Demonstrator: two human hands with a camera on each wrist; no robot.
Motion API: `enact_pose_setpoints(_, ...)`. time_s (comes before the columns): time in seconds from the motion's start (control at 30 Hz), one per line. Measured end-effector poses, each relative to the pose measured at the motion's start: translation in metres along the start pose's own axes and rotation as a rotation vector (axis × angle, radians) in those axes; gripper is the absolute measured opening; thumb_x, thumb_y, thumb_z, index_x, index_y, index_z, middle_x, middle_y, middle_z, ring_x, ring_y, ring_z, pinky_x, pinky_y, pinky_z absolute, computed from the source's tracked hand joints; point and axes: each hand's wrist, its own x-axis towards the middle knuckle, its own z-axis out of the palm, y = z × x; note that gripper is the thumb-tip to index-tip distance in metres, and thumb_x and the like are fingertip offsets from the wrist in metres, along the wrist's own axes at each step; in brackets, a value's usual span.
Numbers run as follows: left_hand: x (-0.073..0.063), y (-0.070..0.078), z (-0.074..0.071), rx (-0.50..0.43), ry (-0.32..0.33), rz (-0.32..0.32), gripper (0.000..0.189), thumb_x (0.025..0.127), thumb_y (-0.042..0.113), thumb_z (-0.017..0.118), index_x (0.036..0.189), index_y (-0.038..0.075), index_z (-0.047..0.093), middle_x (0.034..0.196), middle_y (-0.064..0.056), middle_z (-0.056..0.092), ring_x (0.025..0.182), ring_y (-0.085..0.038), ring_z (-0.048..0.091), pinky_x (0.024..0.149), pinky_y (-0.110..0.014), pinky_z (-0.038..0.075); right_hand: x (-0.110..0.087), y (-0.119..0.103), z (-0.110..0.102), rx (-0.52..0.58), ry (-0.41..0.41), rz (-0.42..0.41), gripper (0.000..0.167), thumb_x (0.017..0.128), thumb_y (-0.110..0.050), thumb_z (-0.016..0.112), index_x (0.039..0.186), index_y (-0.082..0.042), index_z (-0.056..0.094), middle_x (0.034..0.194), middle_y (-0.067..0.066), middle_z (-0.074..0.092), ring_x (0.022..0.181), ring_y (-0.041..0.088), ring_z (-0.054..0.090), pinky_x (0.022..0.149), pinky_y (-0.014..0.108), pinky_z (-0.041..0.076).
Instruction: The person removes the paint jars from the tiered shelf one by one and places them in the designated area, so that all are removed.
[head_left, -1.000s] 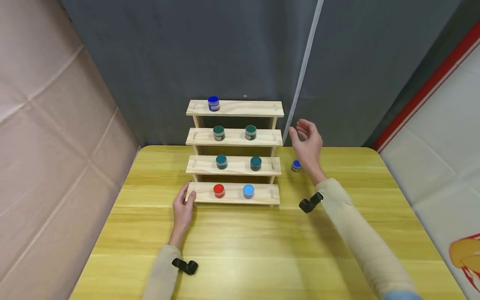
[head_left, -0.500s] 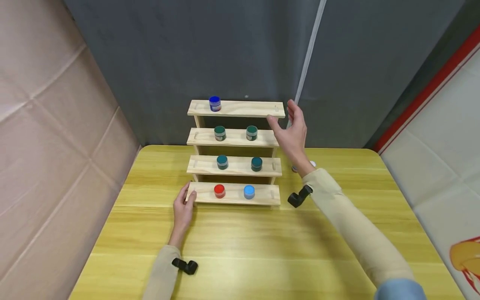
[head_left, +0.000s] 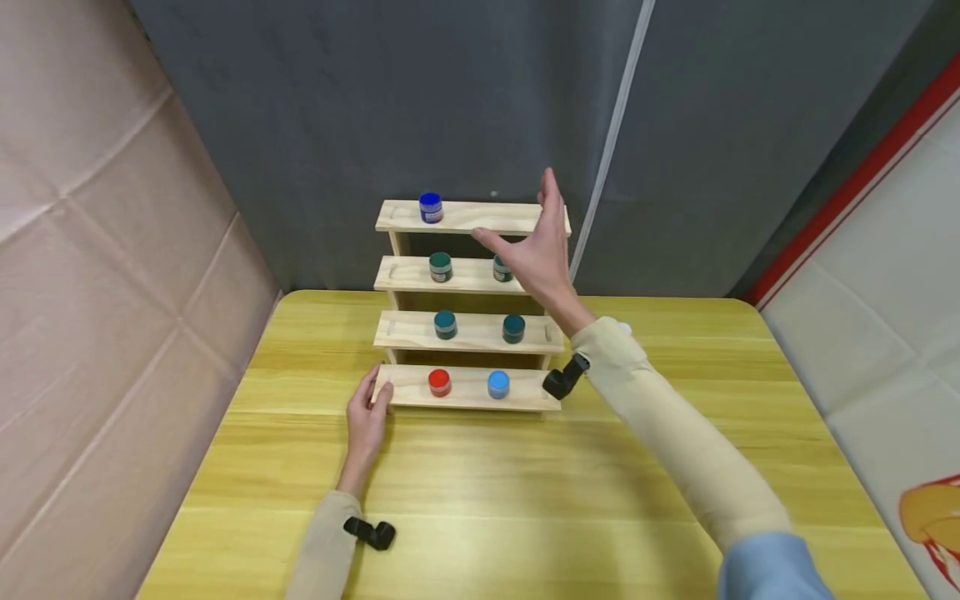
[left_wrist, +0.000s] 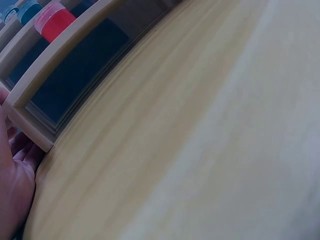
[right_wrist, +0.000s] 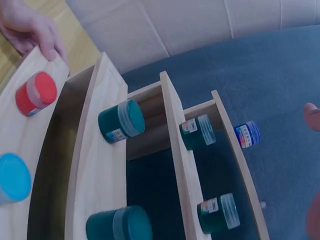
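A stepped wooden display rack [head_left: 468,333] with tiered shelves stands on the table. My left hand [head_left: 367,425] grips the left end of its lowest shelf, thumb on top. That shelf bears a red paint jar [head_left: 439,382] and a light blue paint jar [head_left: 498,384]. Dark green jars, such as one green jar [head_left: 441,267], sit in pairs on the two middle shelves. On the top shelf's left side is a dark blue paint jar [head_left: 431,207]. My right hand [head_left: 536,254], holding nothing, hovers before the upper shelves with thumb and fingers spread, partly covering one green jar.
A small white-topped thing [head_left: 625,328] peeks out on the table behind the right sleeve. A grey curtain [head_left: 360,108] hangs behind the rack, and light wall panels [head_left: 112,333] flank the yellow wooden table [head_left: 480,508].
My right hand has moved left and up from beside the rack to before the top shelf, its fingers spreading. The blue-lidded jar on the table is now hidden. The left hand stays put.
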Motion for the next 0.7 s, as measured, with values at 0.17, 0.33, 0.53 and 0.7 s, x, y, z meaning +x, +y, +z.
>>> enact_pose_setpoints(0.17, 0.0, -0.001, 0.0, 0.0, 0.006, 0.002, 0.049, 0.103, 0.017, 0.058, 0.15, 0.006, 0.048, 0.155, -0.015, 0.048, 0.108, 0.005, 0.059, 0.056, -0.012, 0.045, 0.006, -0.011, 0.013, 0.003, -0.031, 0.005, 0.121, 0.077, -0.048, 0.085, 0.164, -0.021, 0.006, 0.17, 0.001, 0.015, 0.155, 0.017, 0.022, 0.126, 0.043, 0.027)
enact_pose_setpoints(0.33, 0.0, -0.002, 0.0, 0.002, 0.017, 0.011, 0.048, 0.103, 0.017, 0.058, 0.149, 0.005, 0.049, 0.155, -0.017, 0.047, 0.112, 0.002, 0.058, 0.058, -0.012, 0.047, 0.012, -0.021, 0.024, 0.025, -0.049, -0.018, 0.122, 0.075, -0.046, 0.088, 0.164, -0.017, 0.009, 0.169, 0.003, 0.018, 0.155, 0.016, 0.021, 0.126, 0.04, 0.026)
enact_pose_setpoints(0.53, -0.002, 0.0, 0.0, 0.008, 0.035, 0.012, 0.047, 0.102, 0.015, 0.059, 0.147, 0.004, 0.051, 0.153, -0.019, 0.049, 0.085, 0.012, 0.057, 0.054, -0.012, 0.045, 0.017, -0.027, 0.041, 0.031, -0.063, -0.052, 0.12, 0.075, -0.045, 0.087, 0.163, -0.015, 0.012, 0.169, 0.002, 0.02, 0.155, 0.013, 0.021, 0.126, 0.037, 0.026)
enact_pose_setpoints(0.7, -0.002, 0.001, 0.001, -0.001, 0.022, 0.007, 0.048, 0.102, 0.016, 0.059, 0.148, 0.005, 0.051, 0.153, -0.017, 0.049, 0.099, 0.007, 0.06, 0.056, -0.012, 0.044, 0.022, -0.031, 0.051, -0.005, -0.072, -0.073, 0.115, 0.075, -0.044, 0.087, 0.161, -0.011, 0.017, 0.167, 0.003, 0.025, 0.154, 0.015, 0.025, 0.126, 0.034, 0.026)
